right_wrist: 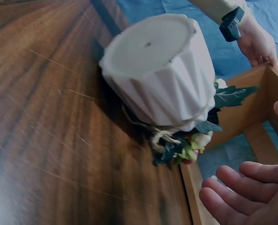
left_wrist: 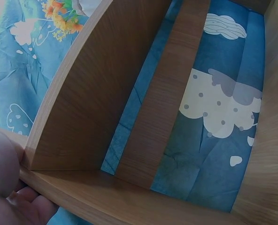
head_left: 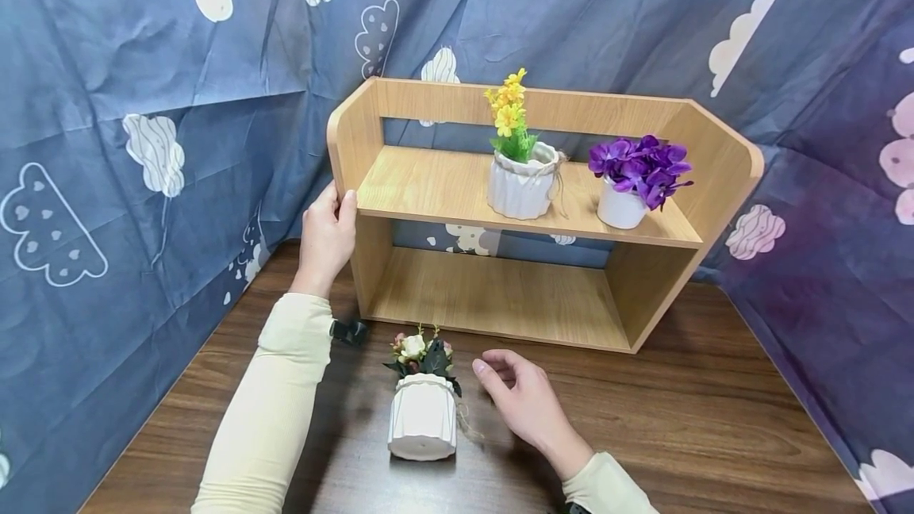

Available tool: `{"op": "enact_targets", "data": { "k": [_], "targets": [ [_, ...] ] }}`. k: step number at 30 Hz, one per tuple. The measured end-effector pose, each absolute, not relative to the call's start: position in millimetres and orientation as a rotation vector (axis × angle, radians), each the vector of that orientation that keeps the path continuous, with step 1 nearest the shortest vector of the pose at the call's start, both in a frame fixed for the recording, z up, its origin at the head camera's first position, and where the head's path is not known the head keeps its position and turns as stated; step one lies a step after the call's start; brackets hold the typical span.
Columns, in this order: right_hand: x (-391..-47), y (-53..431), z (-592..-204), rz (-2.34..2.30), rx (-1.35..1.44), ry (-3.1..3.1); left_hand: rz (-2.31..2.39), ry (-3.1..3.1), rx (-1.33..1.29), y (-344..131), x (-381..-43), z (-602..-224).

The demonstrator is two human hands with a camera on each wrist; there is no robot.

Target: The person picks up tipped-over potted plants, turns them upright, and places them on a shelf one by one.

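Note:
My left hand [head_left: 327,240] grips the left side panel of a two-tier wooden shelf [head_left: 493,292], its thumb on the front edge; in the left wrist view its fingers [left_wrist: 38,206] curl round the panel. On the table in front of the shelf, a white fluted flowerpot [head_left: 423,419] with pale roses and dark leaves lies on its side, base towards me. Twine circles its rim. Right of that pot, my right hand [head_left: 521,399] hovers with loosely bent fingers, holding nothing. The right wrist view shows the pot's round base [right_wrist: 150,44] apart from the fingers.
On the upper tier stand a white pot with yellow flowers [head_left: 523,181] and, to its right, a smaller white pot with purple flowers [head_left: 623,205]. A blue cloud-patterned cloth [head_left: 236,141] hangs behind and beside the dark wooden table [head_left: 714,419].

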State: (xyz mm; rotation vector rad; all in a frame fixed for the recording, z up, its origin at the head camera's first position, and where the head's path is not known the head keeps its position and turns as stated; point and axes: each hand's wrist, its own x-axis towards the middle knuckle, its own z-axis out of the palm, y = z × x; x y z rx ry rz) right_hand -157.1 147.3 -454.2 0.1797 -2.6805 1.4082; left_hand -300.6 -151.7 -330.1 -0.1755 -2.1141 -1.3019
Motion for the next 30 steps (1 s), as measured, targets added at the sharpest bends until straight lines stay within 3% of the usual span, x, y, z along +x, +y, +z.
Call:
{"op": "enact_targets", "data": {
  "k": [30],
  "targets": [
    [-141.9,126.8,-474.5,1.405,0.244,-2.797,-1.277,-2.108,-0.178,-152.5,-302.7,-331.9]
  ]
}}
